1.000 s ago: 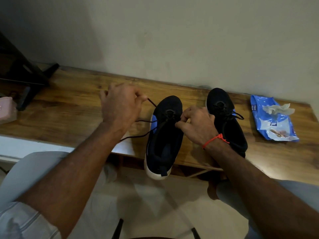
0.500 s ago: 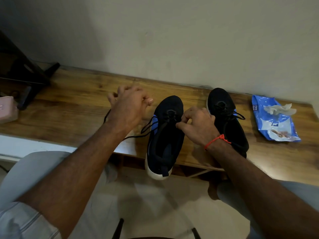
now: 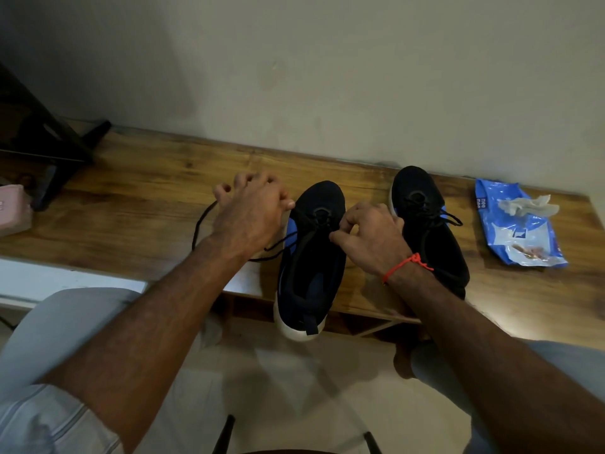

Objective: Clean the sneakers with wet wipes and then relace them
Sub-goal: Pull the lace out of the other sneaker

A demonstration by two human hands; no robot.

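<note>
The grip of the left hand [image 3: 252, 214] is closed on the thin black lace [image 3: 201, 224], and the right hand [image 3: 370, 234] pinches it at the eyelets of the half-laced black knit sneaker [image 3: 311, 257] on the brown wooden worktop [image 3: 131, 208]. Right of this sneaker, the second black sneaker [image 3: 425, 224] looks laced; further right lies the blue wipes packet [image 3: 520, 231], so cleaning seems finished.

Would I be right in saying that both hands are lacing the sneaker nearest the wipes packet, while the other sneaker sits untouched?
Not quite: in the head view both hands, left hand and right hand, work the lace on the sneaker farther from the wipes packet; the nearer sneaker sits untouched.
</note>
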